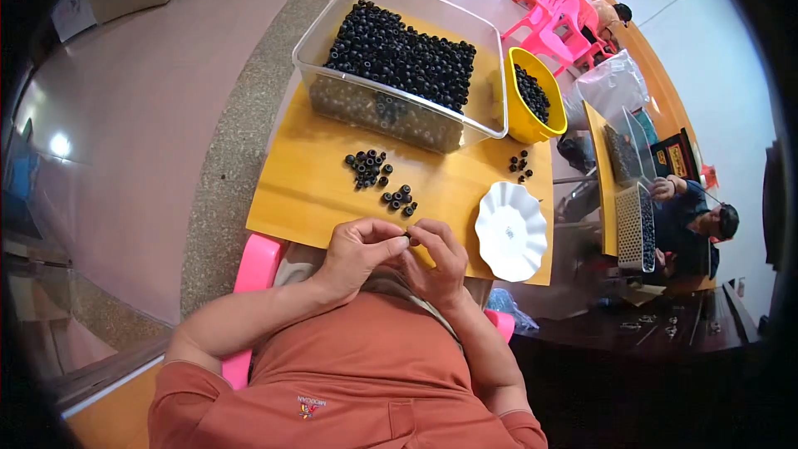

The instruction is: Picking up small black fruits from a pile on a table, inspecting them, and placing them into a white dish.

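Head view: black parts (371, 171) lie between hands (345, 259) and tub (334, 10).

The near tabletop (291, 175) counts one clear bin (416, 106), one yellow tub (532, 129) and one white scalloped dish (509, 237). Loose black pieces (371, 173) make three groups (the largest perhaps fifteen, though overlap spoils the tally). Two hands, one left hand (353, 258) and one right hand (440, 262), have one small dark piece (406, 235) at their fingers (391, 244). Over on the right: one perforated white basket (629, 229), one co-worker (694, 220) beside it.
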`<state>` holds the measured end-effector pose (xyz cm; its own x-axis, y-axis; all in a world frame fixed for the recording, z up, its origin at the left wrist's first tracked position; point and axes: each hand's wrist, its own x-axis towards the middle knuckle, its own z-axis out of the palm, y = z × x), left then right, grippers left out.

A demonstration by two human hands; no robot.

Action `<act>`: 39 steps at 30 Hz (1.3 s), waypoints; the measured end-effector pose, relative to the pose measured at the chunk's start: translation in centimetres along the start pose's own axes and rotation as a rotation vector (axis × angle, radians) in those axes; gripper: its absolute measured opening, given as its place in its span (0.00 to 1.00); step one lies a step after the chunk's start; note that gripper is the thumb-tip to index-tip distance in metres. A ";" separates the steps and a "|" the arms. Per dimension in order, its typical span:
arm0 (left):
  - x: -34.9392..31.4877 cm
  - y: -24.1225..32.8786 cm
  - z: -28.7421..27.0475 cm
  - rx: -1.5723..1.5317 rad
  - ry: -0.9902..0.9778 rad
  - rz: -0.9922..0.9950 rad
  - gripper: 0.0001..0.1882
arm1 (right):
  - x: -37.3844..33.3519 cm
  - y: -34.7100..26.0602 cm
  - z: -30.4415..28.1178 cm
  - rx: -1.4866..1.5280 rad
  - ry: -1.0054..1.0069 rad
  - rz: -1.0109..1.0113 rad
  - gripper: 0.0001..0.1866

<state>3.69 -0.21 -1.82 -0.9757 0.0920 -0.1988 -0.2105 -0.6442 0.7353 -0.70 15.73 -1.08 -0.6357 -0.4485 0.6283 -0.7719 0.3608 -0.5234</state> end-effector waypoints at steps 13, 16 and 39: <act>0.0 -0.3 -0.2 -0.046 -0.037 -0.026 0.08 | 0.2 -0.3 -0.5 -0.008 -0.035 -0.005 0.15; -0.1 0.0 -0.1 -0.039 -0.027 -0.045 0.08 | 0.3 -0.1 -0.6 -0.007 -0.021 0.008 0.15; 0.0 -0.1 0.0 -0.019 -0.074 -0.001 0.12 | 0.2 0.4 -0.8 0.045 0.005 0.045 0.16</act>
<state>3.72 -0.12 -1.94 -0.9774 0.1481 -0.1506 -0.2111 -0.6587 0.7222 -1.17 16.40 -0.71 -0.6696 -0.4286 0.6066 -0.7418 0.3432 -0.5762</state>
